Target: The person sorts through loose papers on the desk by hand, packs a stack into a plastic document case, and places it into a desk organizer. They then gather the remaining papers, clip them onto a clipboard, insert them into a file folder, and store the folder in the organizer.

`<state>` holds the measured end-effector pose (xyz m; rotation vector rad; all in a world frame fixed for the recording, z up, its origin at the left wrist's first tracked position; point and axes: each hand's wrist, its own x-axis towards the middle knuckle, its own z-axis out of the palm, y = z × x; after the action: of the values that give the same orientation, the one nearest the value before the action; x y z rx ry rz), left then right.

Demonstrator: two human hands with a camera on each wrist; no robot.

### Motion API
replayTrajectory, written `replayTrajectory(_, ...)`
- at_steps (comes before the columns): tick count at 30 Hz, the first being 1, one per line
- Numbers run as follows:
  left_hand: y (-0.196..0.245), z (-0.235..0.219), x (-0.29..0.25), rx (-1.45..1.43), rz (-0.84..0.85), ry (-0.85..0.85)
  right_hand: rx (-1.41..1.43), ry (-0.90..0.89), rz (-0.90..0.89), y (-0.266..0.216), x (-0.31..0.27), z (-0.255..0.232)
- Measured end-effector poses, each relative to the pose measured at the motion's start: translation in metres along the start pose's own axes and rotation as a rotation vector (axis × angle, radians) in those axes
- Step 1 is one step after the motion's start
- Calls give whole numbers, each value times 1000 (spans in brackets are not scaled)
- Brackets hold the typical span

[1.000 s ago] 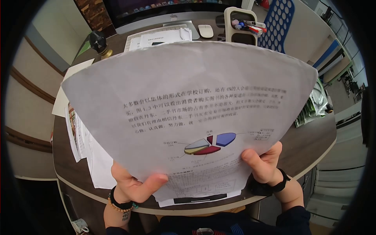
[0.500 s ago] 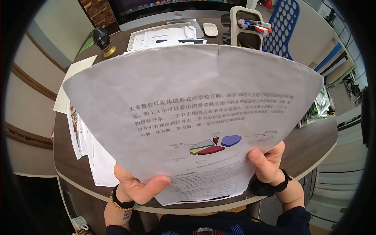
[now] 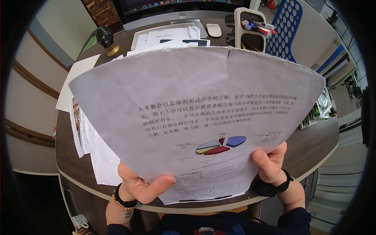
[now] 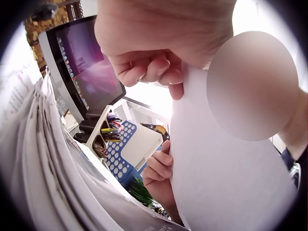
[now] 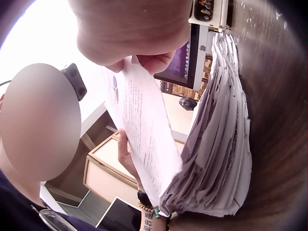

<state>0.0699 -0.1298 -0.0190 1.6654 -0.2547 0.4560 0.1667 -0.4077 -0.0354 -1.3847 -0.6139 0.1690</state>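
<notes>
A printed sheet (image 3: 188,74) is tilted up in front of me, its top edge curved and slightly torn. Text lines and a coloured pie chart (image 3: 211,150) show on its face. My left hand (image 3: 143,186) grips the lower left edge, thumb on the front and fingers behind. On the lower right edge, my right hand (image 3: 271,162) pinches it the same way. Curled fingers (image 4: 156,72) of the left hand show at the sheet's back in the left wrist view. Below the sheet, in the right wrist view, a thick stack of creased papers (image 5: 216,144) lies on the desk.
Behind the sheet stand a monitor (image 3: 184,17), a mouse (image 3: 214,30) and a pen holder (image 3: 241,23). A dark ornament on a gold base (image 3: 106,41) is at the back left. More papers (image 3: 103,164) lie left on the dark desk (image 3: 309,147); packets (image 3: 319,111) sit right.
The sheet and both hands have shifted slightly right in the head view, along with the background. The sheet's lower edge now covers most of a dark bar seen beneath it. Both grips stay the same.
</notes>
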Motion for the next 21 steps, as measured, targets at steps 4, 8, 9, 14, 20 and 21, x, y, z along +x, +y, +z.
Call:
replayTrajectory(4, 0, 1, 1, -13, 5, 16, 12, -2, -6, 0, 0, 0)
replayTrajectory(8, -1, -1, 1, 11, 31, -13, 12, -12, -2, -1, 0, 1)
replayTrajectory(9, -2, -1, 0, 12, 32, -13, 21, -5, 7, -2, 0, 1)
replayTrajectory(14, -1, -1, -2, -17, -13, -7, 18, -19, -20, 1, 1, -1)
replayTrajectory(20, -3, 1, -2, -87, 1, -23, 62, 48, -50, 1, 1, 2)
replayTrajectory(21, -3, 2, -2, -87, 2, -24, 63, 52, -50, 1, 0, 2)
